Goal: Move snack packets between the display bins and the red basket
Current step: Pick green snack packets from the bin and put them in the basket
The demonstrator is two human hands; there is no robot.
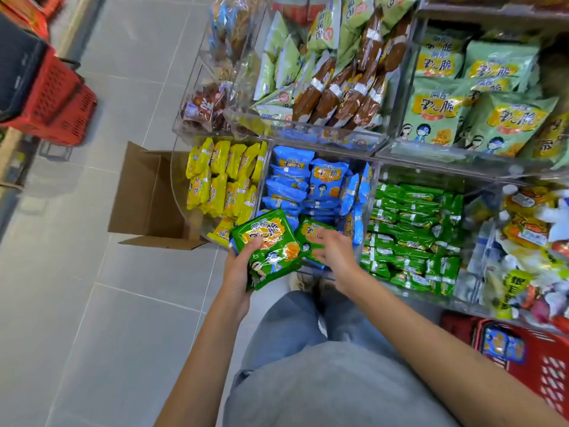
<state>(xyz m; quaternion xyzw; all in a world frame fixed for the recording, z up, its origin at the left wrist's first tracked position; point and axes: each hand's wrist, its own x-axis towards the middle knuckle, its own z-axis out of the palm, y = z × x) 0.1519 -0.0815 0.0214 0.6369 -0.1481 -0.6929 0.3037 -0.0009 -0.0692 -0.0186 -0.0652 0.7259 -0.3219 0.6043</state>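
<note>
The left hand is gripping a green glossy snack packet, thumb pressing on its face and fingers curling beneath, just in front of the clear acrylic bin of blue packets. More packet edges are showing under it; their number cannot be told. Its face is carrying large Chinese characters on an orange-yellow panel above cartoon children; no brand name is legible. The right hand is hovering with fingers spread over a second green packet lying at that bin's near edge; whether the fingertips are touching it cannot be told. The blue packets are bearing the same characters and cartoon figures.

The red plastic mesh basket is standing well to the right of the bin and nearer the person, cut off by the frame edge, with one blue packet inside. Left of the bin yellow packets are standing, print too small to read, and beyond them an open brown cardboard box. Immediately right of the bin, narrow green sachets are lying stacked, labels unreadable.
</note>
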